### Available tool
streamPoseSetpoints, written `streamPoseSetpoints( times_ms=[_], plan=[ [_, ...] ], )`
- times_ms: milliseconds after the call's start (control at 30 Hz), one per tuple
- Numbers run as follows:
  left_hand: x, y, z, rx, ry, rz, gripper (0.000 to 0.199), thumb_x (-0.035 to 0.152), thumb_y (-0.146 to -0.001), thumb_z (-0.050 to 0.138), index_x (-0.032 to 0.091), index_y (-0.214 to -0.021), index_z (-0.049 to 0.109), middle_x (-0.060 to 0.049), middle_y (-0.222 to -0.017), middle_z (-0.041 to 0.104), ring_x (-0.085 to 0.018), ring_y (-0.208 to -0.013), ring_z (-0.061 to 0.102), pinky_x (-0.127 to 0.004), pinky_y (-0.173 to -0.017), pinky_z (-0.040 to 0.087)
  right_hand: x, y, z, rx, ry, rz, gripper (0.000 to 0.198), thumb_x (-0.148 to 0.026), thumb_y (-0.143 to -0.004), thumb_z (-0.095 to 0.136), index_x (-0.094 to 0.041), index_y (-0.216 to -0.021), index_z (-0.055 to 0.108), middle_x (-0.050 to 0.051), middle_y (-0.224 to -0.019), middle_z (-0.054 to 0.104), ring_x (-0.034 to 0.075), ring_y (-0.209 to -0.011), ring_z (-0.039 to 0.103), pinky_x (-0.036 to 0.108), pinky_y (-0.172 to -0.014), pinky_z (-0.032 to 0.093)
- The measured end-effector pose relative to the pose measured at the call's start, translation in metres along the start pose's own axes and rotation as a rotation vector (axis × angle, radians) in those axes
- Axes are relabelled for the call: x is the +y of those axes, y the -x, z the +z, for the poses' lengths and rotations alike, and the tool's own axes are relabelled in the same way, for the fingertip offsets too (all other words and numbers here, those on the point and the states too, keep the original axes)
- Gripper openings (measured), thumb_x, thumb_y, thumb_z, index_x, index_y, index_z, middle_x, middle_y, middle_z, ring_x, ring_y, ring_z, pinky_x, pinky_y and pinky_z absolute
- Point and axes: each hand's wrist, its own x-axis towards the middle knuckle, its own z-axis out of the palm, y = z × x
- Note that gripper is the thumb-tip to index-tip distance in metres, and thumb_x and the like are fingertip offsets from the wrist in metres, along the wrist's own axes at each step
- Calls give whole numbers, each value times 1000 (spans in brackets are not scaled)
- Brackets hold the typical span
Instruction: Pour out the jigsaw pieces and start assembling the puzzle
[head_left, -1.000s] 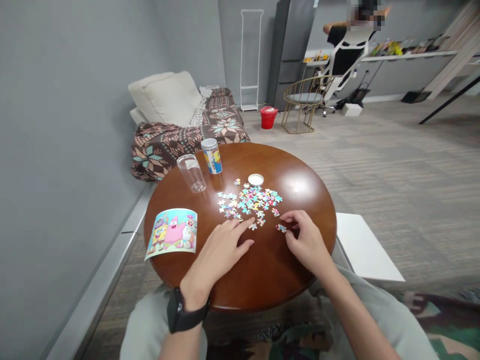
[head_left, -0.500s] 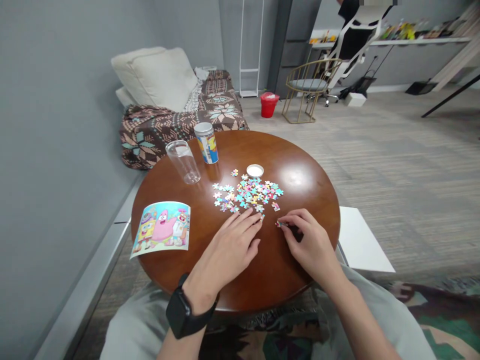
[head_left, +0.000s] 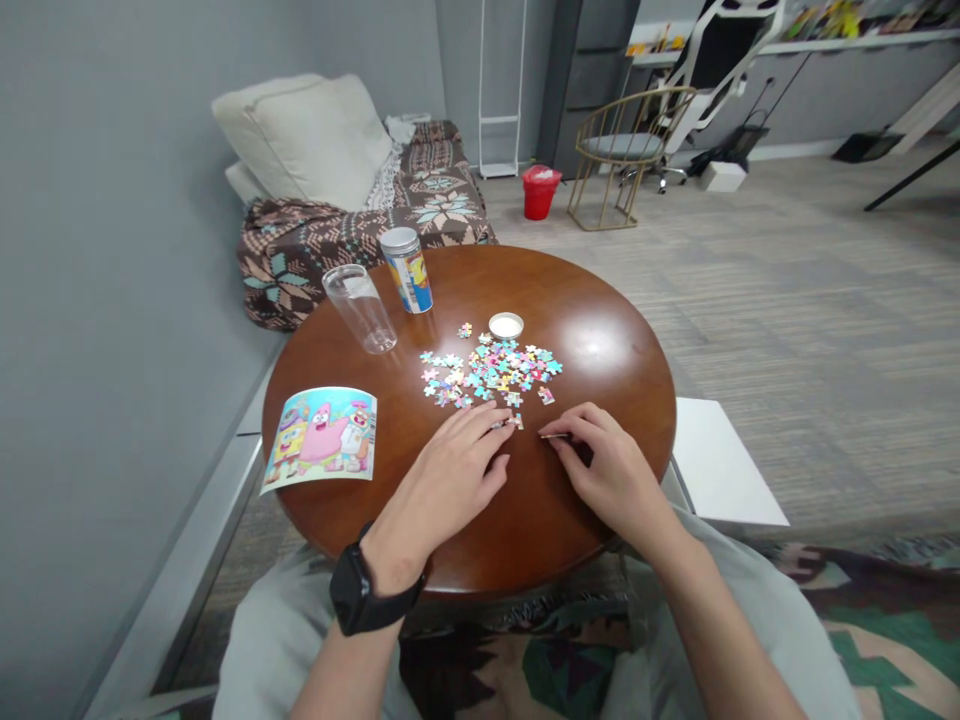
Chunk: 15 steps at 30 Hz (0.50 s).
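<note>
Loose jigsaw pieces [head_left: 499,368] lie in a colourful heap on the round brown table [head_left: 600,290]. My left hand [head_left: 457,470], with a black watch on its wrist, rests palm down at the near edge of the heap, fingers stretched and thumb apart. Small puzzle pieces show by its fingertips. Between thumb and fingers of my right hand [head_left: 600,462] a thin puzzle piece [head_left: 553,436] is pinched, seen edge-on just above or at the tabletop. A cartoon picture sheet [head_left: 322,437] with curled edges lies at the left.
Behind the heap sits a round lid [head_left: 506,326]. A clear empty jar [head_left: 364,312] and a lidded puzzle can [head_left: 409,272] stand at the back left. Beyond are a patterned sofa [head_left: 330,240], a red bin [head_left: 540,192] and a gold wire chair [head_left: 622,150].
My right hand has shifted slightly left, and its pinched piece has turned edge-on. My left fingers have drawn back a little, showing pieces beside them. The view has tilted down slightly.
</note>
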Motion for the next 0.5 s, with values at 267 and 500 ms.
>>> streamPoseSetpoints(
  times_ms=[267, 500],
  plan=[
    [0, -1, 0, -4, 36, -9, 35, 15, -93, 53, 18, -127, 63, -8, -137, 65, -22, -135, 54, -45, -119, 40, -13, -1, 6, -20, -112, 65, 6, -18, -85, 59, -21, -82, 63, 1, -73, 67, 15, -63, 62, 27, -64, 53],
    [0, 0, 1, 13, 52, 10, 34, 16, -95, 52, 18, -127, 64, -7, -136, 65, -21, -133, 55, -44, -118, 42, -15, 0, 12, 12, -57, -11, 15, -17, -88, 58, -21, -90, 73, 4, -85, 67, 16, -72, 63, 28, -71, 55]
  ],
)
